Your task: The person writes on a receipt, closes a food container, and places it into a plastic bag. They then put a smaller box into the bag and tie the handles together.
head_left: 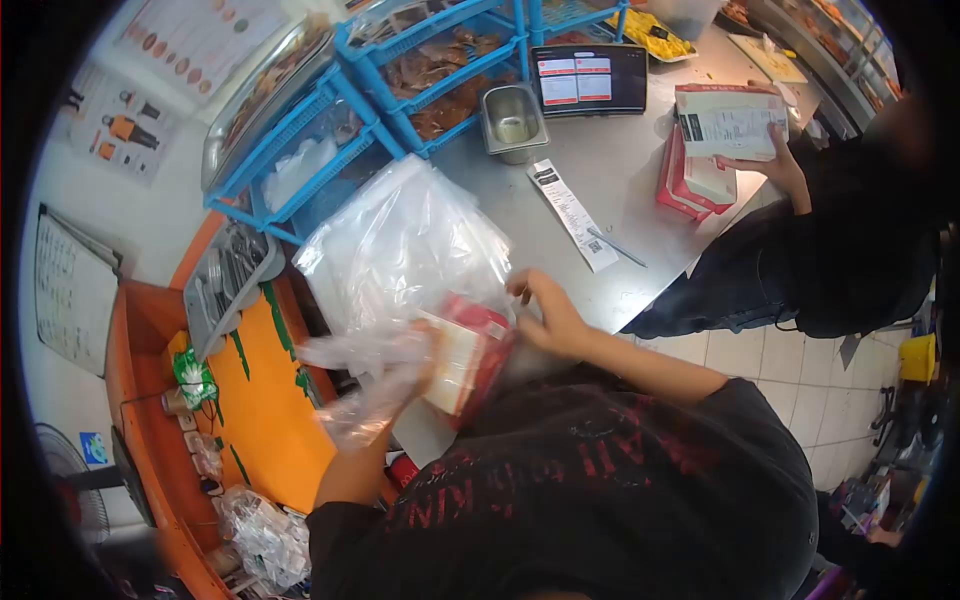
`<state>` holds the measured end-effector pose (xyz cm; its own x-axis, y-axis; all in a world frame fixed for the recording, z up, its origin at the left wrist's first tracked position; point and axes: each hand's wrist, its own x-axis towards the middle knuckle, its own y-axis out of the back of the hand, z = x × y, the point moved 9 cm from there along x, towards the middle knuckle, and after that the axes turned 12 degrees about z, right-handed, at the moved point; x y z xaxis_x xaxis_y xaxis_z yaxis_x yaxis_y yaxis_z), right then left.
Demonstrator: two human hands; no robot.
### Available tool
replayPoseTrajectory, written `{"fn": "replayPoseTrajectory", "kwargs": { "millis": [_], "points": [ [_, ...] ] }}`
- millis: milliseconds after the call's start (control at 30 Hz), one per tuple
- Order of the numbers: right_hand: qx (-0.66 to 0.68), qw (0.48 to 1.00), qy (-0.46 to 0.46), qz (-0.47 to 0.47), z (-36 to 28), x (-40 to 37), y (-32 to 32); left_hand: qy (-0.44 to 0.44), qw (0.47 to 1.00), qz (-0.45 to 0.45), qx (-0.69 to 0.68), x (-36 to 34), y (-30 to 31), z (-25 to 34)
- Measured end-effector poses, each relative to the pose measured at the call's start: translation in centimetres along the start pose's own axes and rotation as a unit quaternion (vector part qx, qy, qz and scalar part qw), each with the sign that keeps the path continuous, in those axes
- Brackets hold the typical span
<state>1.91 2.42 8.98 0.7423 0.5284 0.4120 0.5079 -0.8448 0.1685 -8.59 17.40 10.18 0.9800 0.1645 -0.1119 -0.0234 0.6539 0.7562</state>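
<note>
A red and white carton (468, 355) is close to my chest, with clear plastic film over part of it. My left hand (412, 375) grips its left side; a crumpled clear plastic bag (365, 360) hangs around that hand and wrist and blurs the fingers. On the carton's other side, my right hand (548, 318) has bent fingers closed at the film's edge; the fingertips are partly hidden. Just beyond the carton, a stack of clear plastic bags (405, 245) lies on the metal table (630, 160).
A receipt (572, 215) and a pen (617, 247) lie right of the bags. Behind stand a steel container (514, 122), a tablet (588, 80) and blue racks (430, 70). At right, a co-worker's hands (780, 165) hold a carton with paper (735, 125) above a red carton (690, 185).
</note>
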Motion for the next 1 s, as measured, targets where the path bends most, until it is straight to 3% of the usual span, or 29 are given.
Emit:
{"fn": "replayPoseTrajectory", "kwargs": {
  "millis": [100, 133, 200, 233, 267, 300, 333, 367, 400, 433, 467, 500, 533, 567, 633, 700, 767, 800, 833, 867, 900, 933, 967, 1000],
  "points": [
    [-0.011, 0.979, 0.201, -0.039, -8.2, -0.6, -0.5, 0.143, 0.94, 0.165, -0.26, 0.5, 8.0, -1.6],
    [-0.034, 0.968, 0.249, 0.009, -9.9, 0.1, -0.6, 0.166, 0.918, 0.209, -0.293, 0.3, 10.8, -1.2],
    [-0.053, 0.952, 0.296, 0.063, -12.2, 2.2, -2.1, 0.206, 0.906, 0.328, -0.171, -0.3, 17.7, 6.2],
    [-0.017, 0.929, 0.327, 0.172, -13.8, 3.1, -1.6, 0.204, 0.907, 0.328, -0.165, -0.4, 18.4, 7.6],
    [0.021, 0.893, 0.352, 0.279, -14.7, 3.2, -0.2, 0.223, 0.878, 0.302, -0.297, -0.4, 17.8, 8.3],
    [0.027, 0.892, 0.352, 0.283, -14.9, 3.8, 0.3, 0.236, 0.832, 0.271, -0.422, -0.5, 17.0, 8.7],
    [0.065, 0.905, 0.343, 0.242, -14.9, 4.9, 0.2, 0.237, 0.835, 0.273, -0.416, -1.2, 17.2, 7.9],
    [0.101, 0.915, 0.334, 0.2, -15.1, 5.6, 0.1, 0.123, 0.936, 0.321, -0.08, -2.6, 19.7, 7.9],
    [0.165, 0.95, 0.241, 0.112, -14.0, 6.3, -0.1, -0.007, 0.908, 0.325, 0.266, -3.9, 20.2, 9.0],
    [0.169, 0.949, 0.242, 0.113, -13.1, 5.1, -0.2, -0.137, 0.755, 0.284, 0.575, -4.3, 18.5, 10.6],
    [0.331, 0.939, 0.045, -0.085, -9.9, 4.1, -4.5, -0.23, 0.763, 0.48, 0.367, -4.8, 17.3, 16.9],
    [0.456, 0.83, -0.156, -0.281, -7.9, 0.9, -8.7, -0.106, 0.807, 0.103, 0.572, -3.2, 15.9, 16.5],
    [0.583, 0.66, -0.347, -0.322, -8.0, -0.7, -9.4, -0.226, 0.831, 0.178, 0.476, -3.6, 15.7, 17.9],
    [0.657, 0.437, -0.513, -0.337, -8.9, -2.7, -9.6, -0.34, 0.829, 0.249, 0.368, -4.6, 15.3, 18.1],
    [0.561, 0.464, -0.392, -0.562, -4.9, -6.6, -12.0, -0.304, 0.886, 0.311, 0.16, -3.5, 15.4, 15.0],
    [0.292, 0.699, -0.5, -0.42, 2.5, -5.8, -10.3, -0.025, 0.948, 0.309, 0.065, -5.0, 13.0, 3.9],
    [0.215, 0.839, -0.446, -0.226, 8.6, 1.7, -5.4, 0.011, 0.957, 0.29, 0.006, -7.9, 9.2, -6.0],
    [0.185, 0.885, -0.417, -0.088, 13.4, 5.3, -3.0, 0.087, 0.945, 0.315, -0.027, -9.0, 7.6, -8.4],
    [0.087, 0.924, -0.372, 0.019, 12.6, 10.0, 2.0, 0.162, 0.925, 0.339, -0.062, -8.9, 5.2, -9.3],
    [0.002, 0.977, -0.177, 0.121, 13.5, 14.7, 5.1, 0.327, 0.872, 0.335, -0.143, -8.1, 2.9, -6.8],
    [-0.172, 0.956, 0.008, 0.237, 11.2, 18.1, 8.2, 0.478, 0.787, 0.322, -0.223, -8.1, 1.1, -4.1],
    [-0.248, 0.928, 0.054, 0.271, 10.2, 20.7, 9.3, 0.461, 0.801, 0.3, -0.234, -6.9, -1.0, -3.4],
    [-0.323, 0.89, 0.096, 0.306, 9.2, 22.8, 10.0, 0.388, 0.849, 0.284, -0.219, -5.2, -2.5, -3.2],
    [-0.321, 0.891, 0.104, 0.304, 9.5, 24.9, 9.9, 0.303, 0.895, 0.27, -0.187, -3.3, -3.6, -2.8]
  ]
}}
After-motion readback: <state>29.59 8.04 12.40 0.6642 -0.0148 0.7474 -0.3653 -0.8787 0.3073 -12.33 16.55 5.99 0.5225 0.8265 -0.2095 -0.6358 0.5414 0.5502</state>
